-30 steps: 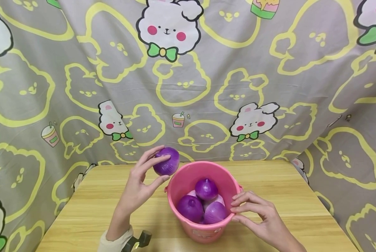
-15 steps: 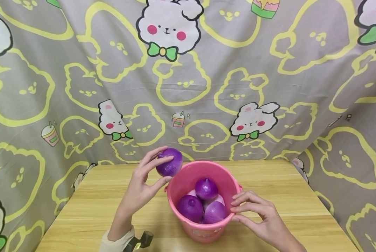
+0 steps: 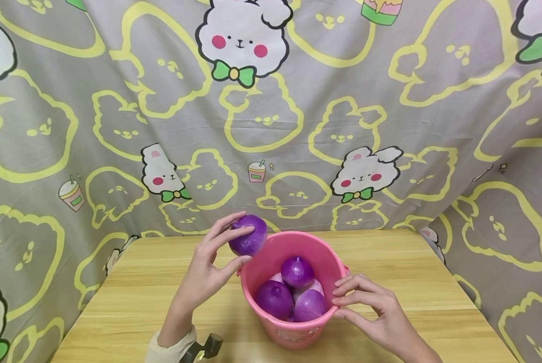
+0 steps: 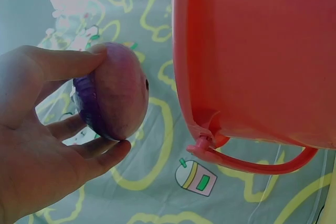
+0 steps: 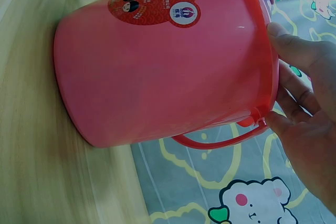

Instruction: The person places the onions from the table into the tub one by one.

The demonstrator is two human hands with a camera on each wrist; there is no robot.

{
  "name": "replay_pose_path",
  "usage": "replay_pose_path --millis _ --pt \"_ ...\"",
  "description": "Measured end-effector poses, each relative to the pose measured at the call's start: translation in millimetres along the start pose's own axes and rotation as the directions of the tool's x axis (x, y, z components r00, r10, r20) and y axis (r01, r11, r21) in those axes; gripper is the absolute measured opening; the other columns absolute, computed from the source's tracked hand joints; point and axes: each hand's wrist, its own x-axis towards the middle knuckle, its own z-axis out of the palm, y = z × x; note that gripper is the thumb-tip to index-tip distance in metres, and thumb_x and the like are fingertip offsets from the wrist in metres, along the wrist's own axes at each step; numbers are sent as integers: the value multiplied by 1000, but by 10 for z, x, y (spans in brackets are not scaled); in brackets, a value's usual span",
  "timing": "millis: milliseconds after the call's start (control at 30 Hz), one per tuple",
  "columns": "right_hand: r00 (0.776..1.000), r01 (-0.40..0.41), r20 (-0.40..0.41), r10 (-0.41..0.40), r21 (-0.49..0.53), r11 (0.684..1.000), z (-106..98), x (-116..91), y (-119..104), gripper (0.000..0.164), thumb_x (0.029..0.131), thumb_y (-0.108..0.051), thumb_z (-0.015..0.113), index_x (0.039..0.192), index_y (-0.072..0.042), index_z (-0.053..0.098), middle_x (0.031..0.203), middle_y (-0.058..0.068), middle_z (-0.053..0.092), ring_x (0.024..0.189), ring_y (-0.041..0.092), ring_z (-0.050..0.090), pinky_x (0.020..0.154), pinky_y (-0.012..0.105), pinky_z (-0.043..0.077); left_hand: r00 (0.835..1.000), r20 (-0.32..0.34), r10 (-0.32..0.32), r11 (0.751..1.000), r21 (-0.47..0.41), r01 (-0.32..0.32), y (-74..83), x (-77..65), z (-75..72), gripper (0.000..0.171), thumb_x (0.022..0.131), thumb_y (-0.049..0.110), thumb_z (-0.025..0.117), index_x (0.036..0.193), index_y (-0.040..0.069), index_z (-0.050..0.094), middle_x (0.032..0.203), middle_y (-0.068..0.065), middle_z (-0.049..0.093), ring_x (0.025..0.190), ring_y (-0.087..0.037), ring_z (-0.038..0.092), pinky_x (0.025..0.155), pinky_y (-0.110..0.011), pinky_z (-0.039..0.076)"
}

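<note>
My left hand (image 3: 207, 269) holds a purple onion (image 3: 255, 243) between thumb and fingers, raised at the left rim of a pink bucket (image 3: 293, 334). The left wrist view shows the onion's paler underside (image 4: 125, 95), apart from the bucket's wall (image 4: 262, 61). At the bucket's right rim, my right hand (image 3: 375, 305) pinches the edge, thumb outside and fingers over the rim. Inside the bucket lie several onions, among them a dark purple onion with a pointed tip (image 3: 297, 272). Paler pinkish ones beneath are partly hidden.
The bucket stands upright on a wooden table (image 3: 388, 257). Its handle (image 5: 220, 142) hangs down at the far side. A patterned grey curtain (image 3: 271, 116) rises behind the table and along both sides. A dark device (image 3: 202, 348) is strapped to the left wrist.
My left hand has shifted slightly to the right with the onion, which now overlaps the bucket's rim in the head view. My right hand and the bucket have stayed in place.
</note>
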Motion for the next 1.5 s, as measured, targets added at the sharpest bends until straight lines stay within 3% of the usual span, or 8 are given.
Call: replay_pose_path --millis 367,1500 --pt "1000 10 1 -10 8 1000 -6 38 -15 34 79 9 82 110 -5 77 109 12 69 114 24 62 104 24 49 999 16 31 999 9 -31 -12 11 46 53 83 -1 83 132 16 69 151 -13 49 137 -30 50 108 -35 49" --pt "1000 9 -2 -9 10 1000 -17 78 -26 33 79 8 83 109 -5 77 109 12 69 114 23 62 102 24 49 992 122 3 997 -74 6 30 29 282 55 83 0 84 133 19 69 151 -12 50 138 -28 49 101 -40 54"
